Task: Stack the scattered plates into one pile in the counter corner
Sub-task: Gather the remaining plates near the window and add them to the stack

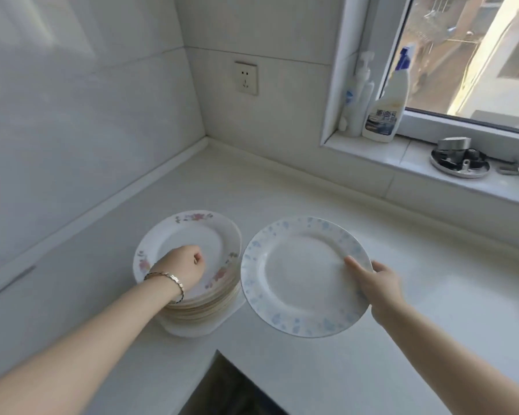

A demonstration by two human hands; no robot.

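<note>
The pile of plates [215, 304] stands on the white desk [312, 190], near the desk's front edge and well out from the wall corner [206, 139]. Its top plate [198, 235] is white with pink flowers round the rim, and the pile sits on a white angular dish [192, 329]. We see the left grip [182, 266] resting in the middle of that top plate, fingers curled into a fist with nothing held in it; a thin bracelet [168, 280] circles the wrist.

Just right of the pile, the blue-flecked plate [297, 277] is held tilted above the desk. The right grip [378, 283] pinches it at its right rim, thumb [351, 262] lying on the upper face and the other fingers hidden beneath. The plate's left rim comes very close to the pile's right side; we cannot tell whether they touch.

Farther out, a wall socket [246, 78] sits on the tiles behind the corner. On the windowsill [372, 151] to the right stand a white pump bottle [357, 97] and a spray bottle [385, 112] side by side, with a round metal object [459, 163] farther along.
</note>
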